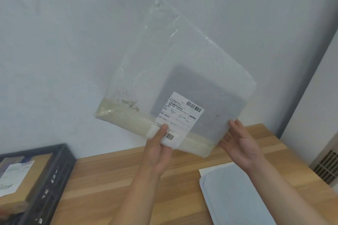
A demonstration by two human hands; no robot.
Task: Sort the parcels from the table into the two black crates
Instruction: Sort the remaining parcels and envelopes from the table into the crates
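Observation:
I hold a translucent white bubble-mailer parcel (184, 71) up in front of the wall, tilted, with a shipping label (180, 115) near its lower edge. My left hand (159, 148) pinches the label's bottom corner, thumb on the front. My right hand (239, 142) grips the parcel's lower right corner. A black crate (54, 179) sits at the lower left on the wooden table (113, 175); inside it lies a brown cardboard parcel (27, 171) bearing a white label. A pale grey flat parcel (232, 195) lies on the table under my right forearm.
A plain white wall fills the background. At the far right, a second wall surface has a vent grille (327, 168) beside the table's edge. Only one crate is in view.

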